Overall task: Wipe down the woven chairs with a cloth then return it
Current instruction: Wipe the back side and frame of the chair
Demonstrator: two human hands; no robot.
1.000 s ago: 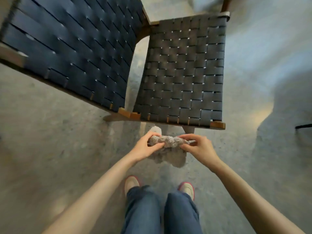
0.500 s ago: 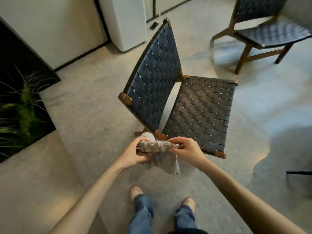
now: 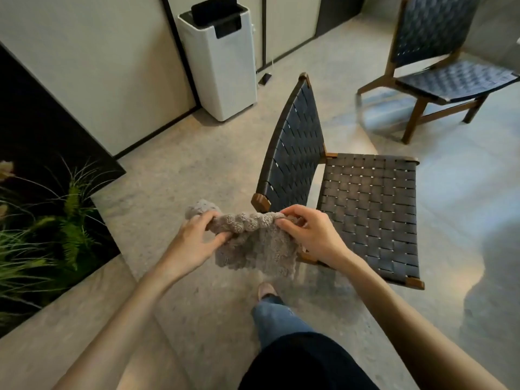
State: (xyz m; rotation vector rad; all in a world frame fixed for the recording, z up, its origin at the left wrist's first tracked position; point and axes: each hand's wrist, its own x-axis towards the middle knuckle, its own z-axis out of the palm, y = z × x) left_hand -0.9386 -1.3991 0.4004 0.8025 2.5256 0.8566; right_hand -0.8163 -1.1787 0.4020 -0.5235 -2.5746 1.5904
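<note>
The fluffy taupe-grey cloth (image 3: 253, 249) is plain. At 2 o'clock, the brown-framed woven chair (image 3: 368, 215) shows a navy checkerboard weave, as does the second brown-framed woven chair (image 3: 455, 80) at 1 o'clock. The boxy white plastic appliance (image 3: 225, 74) at 12 o'clock is black-topped.

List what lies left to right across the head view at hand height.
plants → left hand → cloth → right hand → woven chair seat
</note>
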